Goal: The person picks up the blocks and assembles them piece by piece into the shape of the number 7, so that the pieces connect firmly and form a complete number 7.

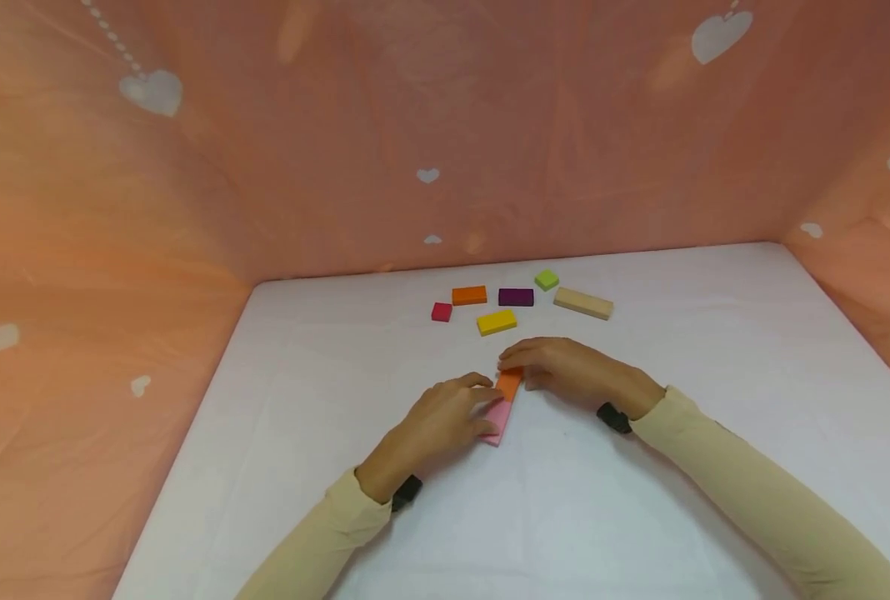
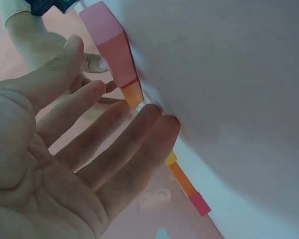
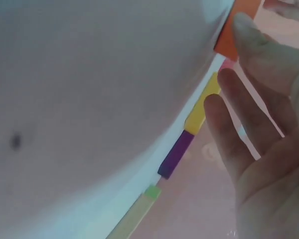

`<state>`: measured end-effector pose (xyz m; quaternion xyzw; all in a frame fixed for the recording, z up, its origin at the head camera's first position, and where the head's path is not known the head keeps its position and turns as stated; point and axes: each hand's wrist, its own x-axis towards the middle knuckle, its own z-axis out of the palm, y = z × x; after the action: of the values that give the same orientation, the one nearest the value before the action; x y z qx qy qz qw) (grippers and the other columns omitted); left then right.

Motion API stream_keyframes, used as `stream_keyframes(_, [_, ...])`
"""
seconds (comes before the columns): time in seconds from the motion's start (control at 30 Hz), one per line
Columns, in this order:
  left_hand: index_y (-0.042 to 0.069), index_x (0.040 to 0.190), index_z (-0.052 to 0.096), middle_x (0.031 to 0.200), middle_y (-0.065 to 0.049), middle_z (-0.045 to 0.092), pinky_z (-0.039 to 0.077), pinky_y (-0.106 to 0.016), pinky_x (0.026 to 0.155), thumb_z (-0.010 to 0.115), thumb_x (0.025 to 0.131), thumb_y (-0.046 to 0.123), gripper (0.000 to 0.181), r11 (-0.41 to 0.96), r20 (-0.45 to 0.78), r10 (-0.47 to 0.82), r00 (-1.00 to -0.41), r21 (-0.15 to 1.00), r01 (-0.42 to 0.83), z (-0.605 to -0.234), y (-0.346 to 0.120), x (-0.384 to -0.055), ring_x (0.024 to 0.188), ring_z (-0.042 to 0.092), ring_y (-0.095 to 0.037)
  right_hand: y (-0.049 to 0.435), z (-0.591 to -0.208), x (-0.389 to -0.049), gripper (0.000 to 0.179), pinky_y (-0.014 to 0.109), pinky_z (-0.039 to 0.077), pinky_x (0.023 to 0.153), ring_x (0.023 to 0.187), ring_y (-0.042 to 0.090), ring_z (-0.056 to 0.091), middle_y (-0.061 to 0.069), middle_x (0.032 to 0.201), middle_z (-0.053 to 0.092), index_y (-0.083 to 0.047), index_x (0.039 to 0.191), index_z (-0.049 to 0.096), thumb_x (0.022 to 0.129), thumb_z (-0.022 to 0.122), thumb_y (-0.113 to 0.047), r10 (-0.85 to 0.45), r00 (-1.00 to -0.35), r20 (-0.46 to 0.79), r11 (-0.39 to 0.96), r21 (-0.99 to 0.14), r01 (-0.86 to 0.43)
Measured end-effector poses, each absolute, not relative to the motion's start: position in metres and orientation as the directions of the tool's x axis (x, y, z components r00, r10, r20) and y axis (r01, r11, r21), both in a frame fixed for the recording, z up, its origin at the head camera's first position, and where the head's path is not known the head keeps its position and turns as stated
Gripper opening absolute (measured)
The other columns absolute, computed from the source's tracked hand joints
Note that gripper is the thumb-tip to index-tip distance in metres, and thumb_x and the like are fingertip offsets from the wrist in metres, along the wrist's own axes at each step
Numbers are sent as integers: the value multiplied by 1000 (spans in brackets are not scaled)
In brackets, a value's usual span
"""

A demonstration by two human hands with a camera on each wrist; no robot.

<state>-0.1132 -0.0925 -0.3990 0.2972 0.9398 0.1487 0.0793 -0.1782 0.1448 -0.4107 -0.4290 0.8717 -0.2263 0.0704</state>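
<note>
A pink block (image 1: pixel 499 419) and an orange block (image 1: pixel 509 382) lie end to end in one slanted line on the white cloth. My left hand (image 1: pixel 445 418) is at the left side of the pink block, thumb and index finger at its edge, the other fingers loosely extended in the left wrist view. At the far end, my right hand (image 1: pixel 571 367) pinches the orange block, its thumb along the near side and its fingers over the far end. The right wrist view shows that thumb (image 3: pixel 246 32) against the orange face; the fingertips behind are hidden.
Beyond the hands lie a yellow block (image 1: pixel 497 322), a red block (image 1: pixel 441 312), another orange block (image 1: pixel 469 296), a purple block (image 1: pixel 516 297), a green block (image 1: pixel 547 279) and a long beige block (image 1: pixel 583 303). A peach curtain (image 1: pixel 490 125) hangs behind the table.
</note>
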Motion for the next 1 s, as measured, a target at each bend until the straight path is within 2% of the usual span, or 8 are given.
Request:
stream_keyframes(0.2, [21,132,67,141,0,60,57,-41,90,75,88,34,46,785,-82,604,-793,233,574,-400,-88,-113,119,64,-24,158,-406,-183,41,47,46,109,131,23,56,0,135,63,-17,132,65,92,71,-11,-751,-654,95,564,-424,-709])
stream_keyframes(0.43, [22,131,67,142,2,60,57,-40,90,74,89,34,44,786,-80,603,-794,231,574,-402,-87,-112,119,63,-24,172,-405,-199,40,51,41,112,129,25,56,4,133,64,-14,129,67,90,73,-12,-711,-693,115,616,-374,-694])
stream_keyframes(0.83, [22,133,66,143,3,58,58,-39,87,74,89,34,46,795,-84,591,-802,228,562,-404,-89,-105,120,62,-23,181,-407,-228,34,48,46,108,125,26,58,4,127,67,-13,126,69,92,72,-16,-616,-780,106,698,-386,-603])
stream_keyframes(1.0, [22,132,66,143,3,59,58,-40,88,74,89,34,45,792,-80,594,-801,234,564,-405,-90,-106,121,62,-23,173,-407,-238,35,49,46,109,125,28,57,5,127,67,-13,127,67,93,71,-18,-620,-778,103,695,-389,-605])
